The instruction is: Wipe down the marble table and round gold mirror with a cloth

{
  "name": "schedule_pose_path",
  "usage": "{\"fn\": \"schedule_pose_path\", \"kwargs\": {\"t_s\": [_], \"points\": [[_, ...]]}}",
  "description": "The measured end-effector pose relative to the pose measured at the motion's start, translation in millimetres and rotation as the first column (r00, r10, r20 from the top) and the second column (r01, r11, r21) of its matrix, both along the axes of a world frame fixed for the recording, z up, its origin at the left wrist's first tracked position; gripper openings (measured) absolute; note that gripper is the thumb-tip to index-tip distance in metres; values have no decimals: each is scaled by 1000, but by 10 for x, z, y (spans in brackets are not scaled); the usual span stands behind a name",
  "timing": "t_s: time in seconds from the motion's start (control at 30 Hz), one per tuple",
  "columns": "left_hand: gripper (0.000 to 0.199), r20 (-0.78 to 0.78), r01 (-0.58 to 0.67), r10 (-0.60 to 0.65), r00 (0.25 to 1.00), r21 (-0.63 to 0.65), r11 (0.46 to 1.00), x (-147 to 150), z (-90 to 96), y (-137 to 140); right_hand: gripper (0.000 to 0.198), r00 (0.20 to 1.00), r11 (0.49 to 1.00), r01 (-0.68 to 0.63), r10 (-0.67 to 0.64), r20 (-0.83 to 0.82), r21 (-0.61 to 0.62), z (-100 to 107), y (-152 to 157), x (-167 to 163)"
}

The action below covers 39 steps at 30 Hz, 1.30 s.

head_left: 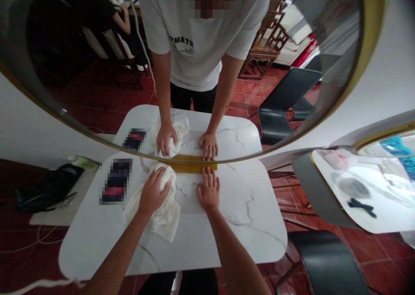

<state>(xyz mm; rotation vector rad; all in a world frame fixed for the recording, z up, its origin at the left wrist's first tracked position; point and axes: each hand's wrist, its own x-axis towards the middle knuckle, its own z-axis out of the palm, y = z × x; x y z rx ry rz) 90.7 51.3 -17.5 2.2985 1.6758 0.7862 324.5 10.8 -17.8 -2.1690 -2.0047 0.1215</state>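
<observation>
My left hand point(154, 191) is curved over a bunched white cloth point(165, 223) on the marble-patterned table, its fingers closed round the upper part. Loose folds of the cloth spread toward me. Flat on the table lies my right hand point(209, 191), fingers stretched forward. Its fingertips meet the gold base point(191, 168) of a large round mirror point(233, 96). The mirror reflects both arms, the cloth and a white T-shirt.
A blurred-out dark and red item point(116, 181) lies on the white table point(253, 243) at the left. Black chairs point(327, 256) stand at the right, near a second white table point(382, 191). A black bag point(48, 189) rests at far left. Another seated person shows in the mirror.
</observation>
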Motion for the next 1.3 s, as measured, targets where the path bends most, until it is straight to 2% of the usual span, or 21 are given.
{"fn": "schedule_pose_path", "kwargs": {"t_s": [0.33, 0.63, 0.77, 0.9, 1.17, 1.3], "points": [[55, -34, -27, 27, 999, 12, 1000, 120, 37, -44, 68, 1000, 1000, 0, 0, 3, -1, -6, 0, -11], [57, -37, 170, -172, 984, -66, 983, 714, 101, -85, 70, 1000, 1000, -7, 7, 18, -14, -8, 5, -6], [58, -35, 220, -223, 974, -85, 972, 825, 126, -85, 72, 1000, 1000, -18, 18, 22, -21, -10, 2, 0], [58, -19, 209, -211, 977, -85, 974, 721, 117, -74, 70, 1000, 1000, -16, 16, 20, -16, -1, 1, 8], [56, 30, 7, -6, 1000, -17, 1000, 109, 44, -6, 68, 1000, 1000, 0, 0, 10, -14, 17, 5, -7], [56, 31, -21, 20, 999, 10, 1000, -49, 36, 21, 68, 1000, 1000, -7, 7, 12, -18, 11, 4, 1]]}}
